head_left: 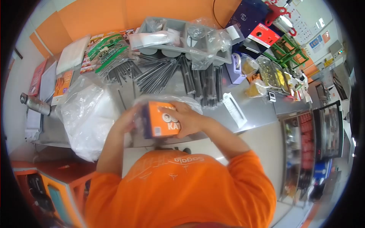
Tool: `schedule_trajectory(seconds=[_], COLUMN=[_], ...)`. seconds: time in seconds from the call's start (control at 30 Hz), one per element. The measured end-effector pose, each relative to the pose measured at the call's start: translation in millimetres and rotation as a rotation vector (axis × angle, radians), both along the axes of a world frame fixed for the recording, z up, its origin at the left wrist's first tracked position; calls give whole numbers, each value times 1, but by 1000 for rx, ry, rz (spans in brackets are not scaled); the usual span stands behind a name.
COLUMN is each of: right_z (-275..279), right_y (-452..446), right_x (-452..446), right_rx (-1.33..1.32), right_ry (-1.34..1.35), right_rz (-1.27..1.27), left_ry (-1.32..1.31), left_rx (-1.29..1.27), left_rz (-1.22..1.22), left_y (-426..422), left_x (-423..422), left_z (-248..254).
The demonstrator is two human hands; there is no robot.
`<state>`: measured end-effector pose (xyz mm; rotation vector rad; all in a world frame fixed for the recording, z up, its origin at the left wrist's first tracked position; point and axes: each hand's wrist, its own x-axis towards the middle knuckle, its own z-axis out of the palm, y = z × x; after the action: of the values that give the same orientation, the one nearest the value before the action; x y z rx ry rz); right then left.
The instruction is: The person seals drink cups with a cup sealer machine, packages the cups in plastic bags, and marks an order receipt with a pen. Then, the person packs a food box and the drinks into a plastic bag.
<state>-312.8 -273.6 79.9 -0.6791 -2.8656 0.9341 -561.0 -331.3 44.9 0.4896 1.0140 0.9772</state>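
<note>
An orange and dark blue cardboard box [160, 127] with white lettering is in front of my chest, near the table's front edge. My right hand [186, 118] grips its right side, with fingers across the printed face. A clear plastic bag [193, 103] spreads behind and around the box. My left hand [129, 118] is closed on the bag at the box's left side; its fingers are blurred and partly hidden. Just left of it lies a large bag of white material [89, 117]. Bundles of thin dark sticks [157, 74] lie beyond the box.
A grey divided tray [182, 47] stands at the back. Dark wrapped bundles [205, 85] and a white packet [235, 110] lie to the right, near a purple tape dispenser [236, 70]. A metal bottle [36, 104] lies at the left. Green-edged zip bags [108, 51] sit behind.
</note>
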Motion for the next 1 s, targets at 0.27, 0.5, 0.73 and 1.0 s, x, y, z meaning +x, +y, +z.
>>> schedule_trajectory(seconds=[0.27, 0.5, 0.73, 1.0], right_z=[7, -15, -34, -75], right_y=[10, 36, 22, -8], right_x=[4, -8, -39, 38], right_rx=[-337, -280, 183, 336], right_ry=[-226, -310, -209, 602], right_rz=[-109, -193, 104, -559], left_ry=[799, 623, 377, 622], left_rx=[681, 118, 174, 438], left_rz=[632, 288, 414, 390], left_y=[-42, -89, -56, -85], left_x=[55, 44, 31, 56], left_z=[-57, -54, -2, -86])
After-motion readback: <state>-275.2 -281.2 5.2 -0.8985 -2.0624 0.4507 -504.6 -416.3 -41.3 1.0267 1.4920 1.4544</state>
